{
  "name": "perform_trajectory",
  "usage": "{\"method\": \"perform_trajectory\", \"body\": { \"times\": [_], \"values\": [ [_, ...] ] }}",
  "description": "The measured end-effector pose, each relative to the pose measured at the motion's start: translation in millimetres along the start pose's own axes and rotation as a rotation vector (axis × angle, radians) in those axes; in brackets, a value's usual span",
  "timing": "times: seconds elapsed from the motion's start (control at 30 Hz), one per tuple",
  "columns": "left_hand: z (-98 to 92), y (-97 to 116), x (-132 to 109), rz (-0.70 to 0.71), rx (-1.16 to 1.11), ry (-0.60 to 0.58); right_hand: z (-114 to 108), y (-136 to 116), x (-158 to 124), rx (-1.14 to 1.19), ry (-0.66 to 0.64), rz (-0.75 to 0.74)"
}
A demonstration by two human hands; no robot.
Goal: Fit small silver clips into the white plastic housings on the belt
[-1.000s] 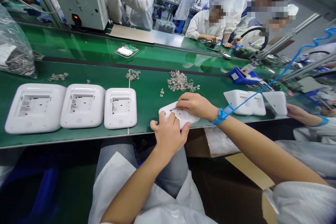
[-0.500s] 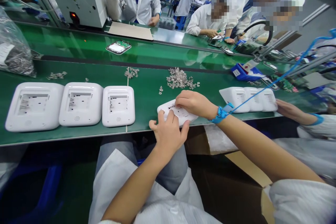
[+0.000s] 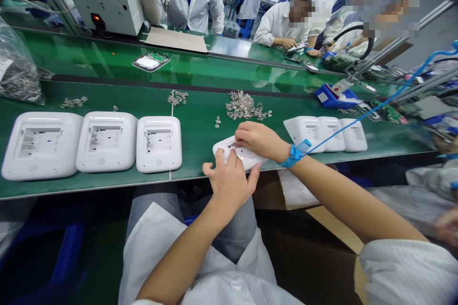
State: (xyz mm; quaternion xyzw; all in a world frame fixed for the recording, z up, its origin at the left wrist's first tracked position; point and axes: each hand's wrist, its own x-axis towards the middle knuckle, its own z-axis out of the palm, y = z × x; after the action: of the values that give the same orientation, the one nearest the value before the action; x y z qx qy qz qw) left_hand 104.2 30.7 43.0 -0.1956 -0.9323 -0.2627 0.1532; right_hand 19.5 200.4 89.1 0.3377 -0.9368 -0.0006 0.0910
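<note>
My left hand (image 3: 231, 178) is closed around the near edge of a white plastic housing (image 3: 246, 158), steadying it at the table's front edge. My right hand (image 3: 260, 139) bends over the same housing, its fingertips pinched together at the recess in its face. Whatever those fingertips hold is hidden. A blue wrist strap (image 3: 294, 155) with a coiled cord circles my right wrist. Just beyond the housing lie a heap of small metal battery contacts (image 3: 243, 106) and a few loose ones (image 3: 218, 122).
Three white housings (image 3: 159, 143) stand in a row on the left; several more (image 3: 309, 134) sit at right. A bag of metal parts (image 3: 19, 74) lies far left. On the green belt is a circuit-board assembly (image 3: 150, 61). A blue bin (image 3: 336, 98) stands back right. Co-workers sit opposite.
A co-worker's hand at right has let go of the housings there, which have shifted left. The circuit-board assembly has moved left along the belt. My hands have barely moved.
</note>
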Motion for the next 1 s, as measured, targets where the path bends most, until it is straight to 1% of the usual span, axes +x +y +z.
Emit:
{"method": "perform_trajectory", "body": {
  "times": [0.1, 0.17, 0.23, 0.3, 0.4, 0.47, 0.6, 0.67, 0.77, 0.9, 0.93, 0.97, 1.0],
  "values": [
    [1.6, -1, 2, 0.016, 0.015, -0.007, -2, -3, 2, -0.014, -0.040, 0.056],
    [2.8, -3, 2, 0.047, 0.040, -0.007, -3, -3, 0, 0.028, -0.036, 0.056],
    [3.5, -5, 3, 0.080, 0.065, -0.005, -2, -3, -5, 0.094, 0.007, 0.044],
    [3.7, -6, 3, 0.098, 0.082, -0.008, 0, -4, -10, 0.153, 0.087, 0.045],
    [4.1, -5, 3, 0.091, 0.089, -0.016, 3, -7, -14, 0.187, 0.190, 0.083],
    [4.7, -3, 2, 0.083, 0.093, -0.017, 6, -9, -16, 0.176, 0.220, 0.109],
    [4.7, -1, 1, 0.087, 0.100, -0.023, 10, -13, -18, 0.117, 0.230, 0.132],
    [3.9, -1, 1, 0.088, 0.105, -0.030, 12, -15, -20, 0.082, 0.239, 0.111],
    [2.8, 0, 1, 0.082, 0.105, -0.046, 9, -15, -19, 0.037, 0.229, 0.039],
    [3.3, 2, 0, 0.064, 0.103, -0.060, -2, -13, -15, 0.039, 0.103, -0.150],
    [3.5, 2, -1, 0.064, 0.106, -0.057, -3, -11, -17, 0.069, 0.095, -0.188],
    [3.5, 2, -1, 0.068, 0.110, -0.050, -3, -9, -20, 0.116, 0.125, -0.190],
    [3.1, 0, -1, 0.080, 0.112, -0.039, 0, -6, -24, 0.175, 0.200, -0.143]
  ]
}}
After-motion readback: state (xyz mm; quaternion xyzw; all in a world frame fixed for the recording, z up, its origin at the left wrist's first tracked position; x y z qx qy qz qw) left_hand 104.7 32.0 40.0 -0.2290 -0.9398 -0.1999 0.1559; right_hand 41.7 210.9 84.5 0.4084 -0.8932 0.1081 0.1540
